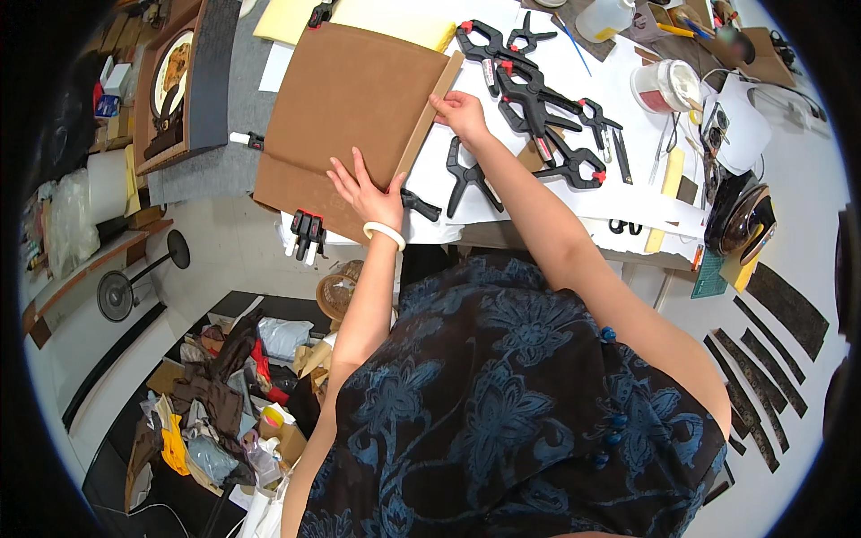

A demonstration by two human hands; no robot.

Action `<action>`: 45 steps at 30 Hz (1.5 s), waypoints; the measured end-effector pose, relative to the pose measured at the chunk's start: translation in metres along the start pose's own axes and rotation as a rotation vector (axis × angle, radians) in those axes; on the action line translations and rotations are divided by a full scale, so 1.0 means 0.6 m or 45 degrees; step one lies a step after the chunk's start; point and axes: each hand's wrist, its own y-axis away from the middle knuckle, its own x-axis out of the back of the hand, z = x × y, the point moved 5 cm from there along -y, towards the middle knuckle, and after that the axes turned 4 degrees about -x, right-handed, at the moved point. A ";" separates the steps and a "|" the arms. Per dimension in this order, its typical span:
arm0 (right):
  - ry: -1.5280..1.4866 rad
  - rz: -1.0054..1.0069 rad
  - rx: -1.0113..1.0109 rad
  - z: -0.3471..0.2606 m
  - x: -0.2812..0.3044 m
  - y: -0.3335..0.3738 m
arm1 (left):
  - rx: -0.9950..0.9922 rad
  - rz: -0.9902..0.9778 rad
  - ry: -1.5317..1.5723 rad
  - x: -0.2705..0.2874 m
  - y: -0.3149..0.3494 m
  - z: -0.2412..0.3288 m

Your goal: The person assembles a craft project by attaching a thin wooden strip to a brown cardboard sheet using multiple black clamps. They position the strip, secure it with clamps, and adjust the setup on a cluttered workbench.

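A large brown sheet-covered panel (pixel 345 99), perhaps leather, lies before me with a narrow raised brown strip (pixel 431 112) along its right edge. My left hand (pixel 366 193) rests flat on the panel's lower right part, fingers spread. Near the upper part of that edge, my right hand (pixel 462 117) has its thumb and fingers closed on the strip. Black spring clamps grip the panel's border: one at the top (pixel 320 13), a cluster at the bottom (pixel 308 231) and one at the left (pixel 247 140). Another black clamp (pixel 420 206) sits beside my left wrist.
Several loose black clamps (pixel 534 99) lie right of the panel on white paper. Farther right are an open white tub (pixel 665 87), black-handled scissors (pixel 623 227) and a yellow strip (pixel 665 199). A framed box (pixel 170 90) stands at left. Piled scraps (pixel 215 403) lie lower left.
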 end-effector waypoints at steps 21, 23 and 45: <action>0.110 -0.500 -0.137 -0.010 0.004 -0.010 | 0.002 0.010 0.020 0.002 -0.002 0.004; 0.122 -0.528 -0.124 -0.007 0.010 -0.014 | 0.001 0.002 0.034 -0.001 -0.001 0.007; -0.044 -0.565 -0.152 -0.001 -0.004 -0.009 | -0.028 -0.020 -0.021 -0.003 -0.001 -0.002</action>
